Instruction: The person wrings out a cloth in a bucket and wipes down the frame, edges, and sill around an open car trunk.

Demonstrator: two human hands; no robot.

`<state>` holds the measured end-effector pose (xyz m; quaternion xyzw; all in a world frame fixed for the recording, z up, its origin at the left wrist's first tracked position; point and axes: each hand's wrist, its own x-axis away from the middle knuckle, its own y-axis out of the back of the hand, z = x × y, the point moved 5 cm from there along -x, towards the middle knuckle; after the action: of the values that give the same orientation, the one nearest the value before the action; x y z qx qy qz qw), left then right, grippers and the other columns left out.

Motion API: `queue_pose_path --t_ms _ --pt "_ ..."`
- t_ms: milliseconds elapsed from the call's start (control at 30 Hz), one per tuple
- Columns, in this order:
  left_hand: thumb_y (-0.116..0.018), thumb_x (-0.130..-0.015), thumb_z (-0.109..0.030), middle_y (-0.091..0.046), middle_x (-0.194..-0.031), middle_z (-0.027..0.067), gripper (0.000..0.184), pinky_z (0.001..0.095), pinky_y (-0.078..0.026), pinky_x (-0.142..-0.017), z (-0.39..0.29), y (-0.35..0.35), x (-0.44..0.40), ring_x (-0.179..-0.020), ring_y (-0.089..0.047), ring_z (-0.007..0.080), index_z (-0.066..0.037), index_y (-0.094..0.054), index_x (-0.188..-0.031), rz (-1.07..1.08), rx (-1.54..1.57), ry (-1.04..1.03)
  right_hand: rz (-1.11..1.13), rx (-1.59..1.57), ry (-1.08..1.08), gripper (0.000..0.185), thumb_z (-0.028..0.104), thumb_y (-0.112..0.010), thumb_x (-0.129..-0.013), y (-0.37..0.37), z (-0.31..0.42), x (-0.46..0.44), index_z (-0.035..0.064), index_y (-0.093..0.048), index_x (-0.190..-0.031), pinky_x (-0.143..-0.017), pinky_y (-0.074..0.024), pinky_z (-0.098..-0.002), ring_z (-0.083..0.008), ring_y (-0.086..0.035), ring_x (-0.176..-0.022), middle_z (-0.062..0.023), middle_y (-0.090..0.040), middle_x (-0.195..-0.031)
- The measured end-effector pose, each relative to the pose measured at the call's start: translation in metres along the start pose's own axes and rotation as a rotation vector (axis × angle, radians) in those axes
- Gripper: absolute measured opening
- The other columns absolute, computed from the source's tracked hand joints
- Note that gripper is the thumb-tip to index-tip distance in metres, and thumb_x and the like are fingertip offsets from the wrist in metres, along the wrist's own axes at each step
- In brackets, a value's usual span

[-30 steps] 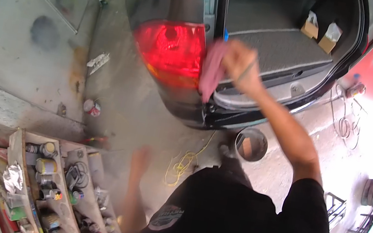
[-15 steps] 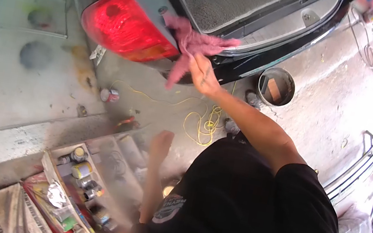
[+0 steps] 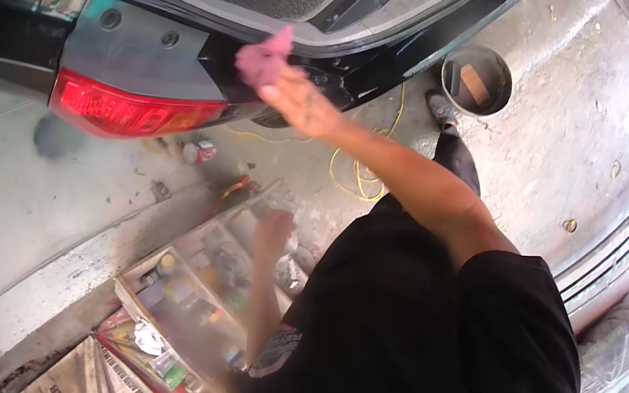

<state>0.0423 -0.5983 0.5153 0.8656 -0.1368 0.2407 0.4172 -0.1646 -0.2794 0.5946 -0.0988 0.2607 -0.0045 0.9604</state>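
Note:
My right hand [image 3: 298, 101] grips a crumpled pink cloth [image 3: 262, 61] at the rear corner of a dark car [image 3: 228, 63]. The cloth bunches out past the fingertips, slightly blurred, close to the black bodywork under the open boot. Left of it sits the red tail light [image 3: 136, 110], below a grey panel [image 3: 135, 47] with two round fittings. My left hand [image 3: 273, 230] hangs low over a wooden compartment tray [image 3: 136, 301]; haze blurs its fingers, so whether they are curled round anything is unclear.
Cans and small items fill the tray, beside a worn cardboard box [image 3: 67, 380]. A yellow cord [image 3: 355, 178] coils on the floor near a tin [image 3: 200, 151]. A round bucket [image 3: 499, 78] holds blocks. Metal racks [image 3: 621, 225] stand at right.
My view has turned, and the tail light now appears lower and flatter. My right hand has moved left with the cloth, which is now more bunched. My left hand stays low.

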Motion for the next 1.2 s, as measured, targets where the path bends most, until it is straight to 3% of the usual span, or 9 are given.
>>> queue_pose_path --t_ms 133,267,533,733,833,900,967,1067,1200 --pt "-0.063 -0.100 -0.029 -0.070 -0.082 0.0099 0.028 0.0360 -0.053 -0.067 0.004 -0.009 -0.002 -0.069 -0.068 0.0198 -0.003 -0.071 -0.104 0.085 0.046 0.048 0.070 0.503 -0.058 0.042 0.036 -0.050 -0.107 0.021 -0.052 0.050 0.0019 -0.062 -0.129 -0.115 -0.0321 -0.0520 -0.0430 -0.046 -0.135 -0.0225 -0.057 -0.136" --pt "-0.063 -0.099 -0.026 -0.069 -0.079 0.0123 0.026 0.0370 -0.052 -0.066 -0.026 -0.008 -0.005 -0.069 -0.067 0.0204 -0.002 -0.071 -0.104 0.072 -0.028 0.019 -0.184 0.244 -0.481 0.048 0.040 -0.045 -0.108 -0.028 -0.011 -0.004 -0.0001 -0.060 -0.130 -0.115 -0.0308 -0.0518 -0.0442 -0.048 -0.130 -0.0264 -0.058 -0.132" --pt "-0.064 -0.098 -0.025 -0.068 -0.073 0.0090 0.025 0.0340 -0.051 -0.063 0.012 -0.024 0.018 -0.067 -0.065 0.0171 -0.002 -0.071 -0.100 0.113 0.039 0.113 0.089 0.369 0.034 0.046 0.031 -0.037 -0.110 0.012 -0.022 0.033 0.0047 -0.050 -0.145 -0.124 -0.0217 -0.0478 -0.0368 -0.035 -0.148 -0.0167 -0.047 -0.153" --pt "-0.066 -0.098 -0.027 -0.064 -0.070 0.0037 0.022 0.0304 -0.050 -0.056 0.019 -0.028 0.026 -0.063 -0.062 0.0122 -0.005 -0.071 -0.098 0.122 0.091 0.190 -0.039 0.603 -0.080 0.036 0.018 -0.047 -0.102 0.032 -0.109 0.097 0.0074 -0.059 -0.135 -0.100 -0.0470 -0.0484 -0.0379 -0.062 -0.115 -0.0196 -0.064 -0.127" --pt "-0.068 -0.097 -0.023 -0.065 -0.071 0.0044 0.020 0.0289 -0.051 -0.055 0.028 -0.037 0.026 -0.061 -0.062 0.0123 -0.004 -0.071 -0.098 0.162 0.156 0.208 -0.222 0.528 -0.626 0.034 0.015 -0.049 -0.095 0.017 -0.087 0.052 0.0046 -0.066 -0.123 -0.094 -0.0489 -0.0488 -0.0380 -0.064 -0.104 -0.0203 -0.067 -0.113" --pt "-0.068 -0.097 -0.023 -0.065 -0.071 0.0049 0.020 0.0289 -0.052 -0.055 0.031 -0.044 0.023 -0.061 -0.062 0.0125 -0.004 -0.071 -0.098 0.175 0.158 0.258 -0.124 0.611 -0.042 0.034 0.027 -0.050 -0.103 -0.024 -0.033 0.033 -0.0022 -0.068 -0.108 -0.100 -0.0449 -0.0511 -0.0423 -0.061 -0.105 -0.0219 -0.067 -0.107" --pt "-0.068 -0.096 -0.025 -0.065 -0.071 0.0057 0.021 0.0291 -0.052 -0.055 0.040 -0.051 0.015 -0.061 -0.063 0.0132 -0.004 -0.072 -0.099 0.181 0.161 0.251 -0.265 0.025 -0.033 0.043 0.037 -0.048 -0.106 -0.029 0.060 0.000 -0.0015 -0.063 -0.120 -0.108 -0.0390 -0.0507 -0.0393 -0.052 -0.124 -0.0229 -0.063 -0.120" --pt "-0.068 -0.096 -0.025 -0.066 -0.071 0.0053 0.021 0.0287 -0.052 -0.056 0.040 -0.058 0.015 -0.061 -0.064 0.0137 -0.004 -0.072 -0.100 0.235 0.141 0.251 -0.207 0.199 0.074 0.032 0.027 -0.050 -0.107 -0.042 0.099 0.002 -0.0003 -0.058 -0.121 -0.108 -0.0389 -0.0442 -0.0336 -0.051 -0.121 -0.0140 -0.056 -0.126" --pt "-0.068 -0.096 -0.025 -0.066 -0.071 0.0050 0.022 0.0287 -0.051 -0.056 0.037 -0.045 0.012 -0.061 -0.064 0.0135 -0.004 -0.071 -0.101 0.196 0.163 0.257 -0.356 -0.684 -0.286 0.034 0.020 -0.056 -0.101 -0.059 -0.061 0.115 0.0024 -0.054 -0.130 -0.109 -0.0409 -0.0450 -0.0329 -0.052 -0.126 -0.0148 -0.052 -0.135"
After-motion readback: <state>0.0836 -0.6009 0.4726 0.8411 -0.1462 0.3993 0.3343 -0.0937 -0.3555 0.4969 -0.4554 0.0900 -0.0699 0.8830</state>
